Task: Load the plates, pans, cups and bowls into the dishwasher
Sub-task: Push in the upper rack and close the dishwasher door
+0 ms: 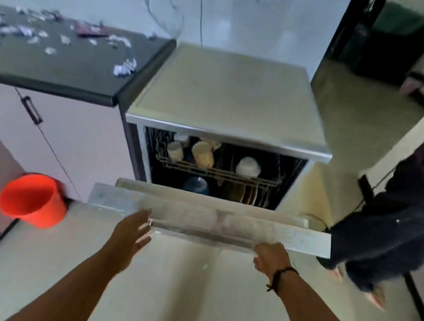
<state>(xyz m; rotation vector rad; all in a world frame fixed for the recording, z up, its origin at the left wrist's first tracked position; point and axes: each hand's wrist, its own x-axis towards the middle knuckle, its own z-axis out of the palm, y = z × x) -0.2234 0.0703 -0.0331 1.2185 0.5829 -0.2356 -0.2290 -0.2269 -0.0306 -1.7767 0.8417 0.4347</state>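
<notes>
Left of your grip: orange bucket (33, 200) | ahead: silver dishwasher door (209, 222), cream cups (202, 154), white bowl (248, 167) | counter (53, 66) black, white-flecked

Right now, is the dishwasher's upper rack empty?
No: the upper rack holds several cups and a white bowl behind the half-raised dishwasher door.

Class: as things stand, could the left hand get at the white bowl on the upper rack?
Probably yes. The door hangs partly open and the left hand is at its edge, so the gap above it leaves a way to the white bowl.
</notes>
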